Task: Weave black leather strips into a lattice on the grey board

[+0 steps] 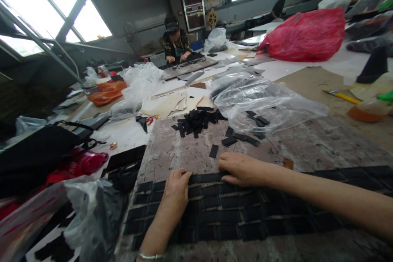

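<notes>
Crosswise on the bench [172,150], a black strip [206,178] runs left to right between the left hand [177,184] and right hand [238,169]. Both curl at its ends, pinching or not I cannot tell; a loose black piece [214,151] lies farther, nearer the right.

Matt black strips [229,202] are being carried by a rough bench [181,154]; far right, a glossy plastic bag [307,36] is being lit.

left hand [176,189]: bare | right hand [241,169]: bare | forearms [322,194]: bare | left wrist [153,243]: thin silvery bangle [149,256]
</notes>
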`<state>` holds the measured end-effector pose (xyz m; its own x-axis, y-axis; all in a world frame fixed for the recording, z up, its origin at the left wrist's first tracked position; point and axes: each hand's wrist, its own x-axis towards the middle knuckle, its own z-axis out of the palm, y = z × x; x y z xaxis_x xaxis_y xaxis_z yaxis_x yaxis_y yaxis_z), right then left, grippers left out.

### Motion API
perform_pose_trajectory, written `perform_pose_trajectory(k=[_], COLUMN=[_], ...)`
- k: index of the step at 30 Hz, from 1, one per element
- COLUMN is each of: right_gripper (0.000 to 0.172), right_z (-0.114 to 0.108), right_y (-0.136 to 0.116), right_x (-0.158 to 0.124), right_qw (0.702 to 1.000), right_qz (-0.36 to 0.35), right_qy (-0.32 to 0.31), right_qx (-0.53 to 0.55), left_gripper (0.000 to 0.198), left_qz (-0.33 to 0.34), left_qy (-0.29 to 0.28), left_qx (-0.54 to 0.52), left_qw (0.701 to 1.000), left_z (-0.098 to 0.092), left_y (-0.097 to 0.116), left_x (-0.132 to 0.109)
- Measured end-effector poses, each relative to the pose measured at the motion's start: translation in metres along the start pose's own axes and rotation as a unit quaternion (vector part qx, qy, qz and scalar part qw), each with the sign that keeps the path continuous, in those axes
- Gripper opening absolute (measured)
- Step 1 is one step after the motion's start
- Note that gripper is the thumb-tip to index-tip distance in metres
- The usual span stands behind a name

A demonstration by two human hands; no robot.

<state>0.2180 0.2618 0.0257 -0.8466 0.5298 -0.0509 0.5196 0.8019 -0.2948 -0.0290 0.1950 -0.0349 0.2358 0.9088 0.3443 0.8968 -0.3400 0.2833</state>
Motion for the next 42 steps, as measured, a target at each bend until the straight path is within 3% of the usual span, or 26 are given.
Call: perform_pose_trajectory(k=[5,9,13,17,23,26,29,32,37,42], right_gripper=[0.017,0.030,0.021,0.011,0.015,0.016,0.014,0.012,0.009,0.013], right_z=[0.002,0.003,-0.005,-0.011,-0.021,-0.027,-0.026,-0.018,-0.011,-0.015], right_y=[0.022,0.036,0.035,0.033,0.029,0.025,0.026,0.030,0.027,0.022], right_x=[0.017,0.041,0.049,0.041,0.018,-0.004,-0.024,-0.032,-0.026,-0.031], right_qw=[0.998,0.995,0.990,0.986,0.986,0.995,0.993,0.985,0.984,0.992], right_qz=[0.049,-0.011,-0.029,-0.019,0.041,0.070,0.082,0.099,0.120,0.116], right_qy=[0.027,0.037,0.004,-0.007,-0.017,-0.021,-0.077,-0.116,-0.101,-0.056], right_qx=[-0.041,-0.094,-0.138,-0.166,-0.160,-0.071,0.041,0.086,0.086,-0.007], left_gripper=[0.035,0.034,0.030,0.026,0.026,0.023,0.022,0.022,0.022,0.024], left_qz=[0.010,0.031,0.023,0.026,0.019,0.016,0.015,0.017,0.026,0.028], left_qy=[-0.006,-0.030,-0.040,-0.063,-0.086,-0.089,-0.084,-0.080,-0.081,-0.087], left_qx=[-0.007,-0.016,-0.025,-0.052,-0.076,-0.080,-0.081,-0.079,-0.076,-0.077], left_qw=[1.000,0.999,0.999,0.996,0.993,0.993,0.993,0.994,0.993,0.993], left_z=[0.000,-0.004,-0.008,-0.005,0.004,0.005,0.006,0.008,0.011,0.013], left_y=[-0.002,-0.009,0.002,0.033,0.071,0.076,0.078,0.081,0.086,0.083], left_x=[-0.003,-0.002,0.003,0.013,0.027,0.029,0.030,0.030,0.032,0.031])
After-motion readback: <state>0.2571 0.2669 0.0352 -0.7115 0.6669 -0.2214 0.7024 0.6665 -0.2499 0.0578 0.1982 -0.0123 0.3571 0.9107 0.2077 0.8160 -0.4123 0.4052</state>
